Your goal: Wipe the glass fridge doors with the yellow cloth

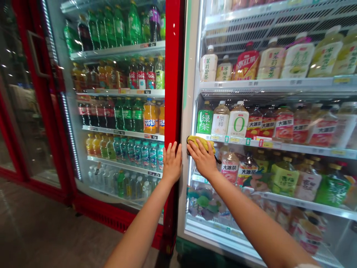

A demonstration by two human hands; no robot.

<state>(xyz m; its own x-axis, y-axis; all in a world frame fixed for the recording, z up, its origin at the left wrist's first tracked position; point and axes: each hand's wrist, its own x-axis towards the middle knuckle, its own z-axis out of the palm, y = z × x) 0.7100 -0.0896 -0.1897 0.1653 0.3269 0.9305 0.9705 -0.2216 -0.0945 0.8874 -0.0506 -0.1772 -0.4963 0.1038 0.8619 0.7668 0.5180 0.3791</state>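
My right hand (203, 157) presses a folded yellow cloth (209, 143) against the glass door of the white-framed cooler (187, 111), near its left edge. The cloth has a dark underside and sits beneath my fingers. My left hand (172, 162) rests with its fingers spread on the red frame (174, 74) of the neighbouring cooler, holding nothing. Behind the glass near the cloth stand a green tea bottle (205, 118) and a white bottle (220, 119).
Left of my hands, the red-framed cooler holds rows of bottled drinks (126, 115) on shelves. Another red door with a metal handle (37, 56) is at the far left. Dark floor (92, 238) shows below.
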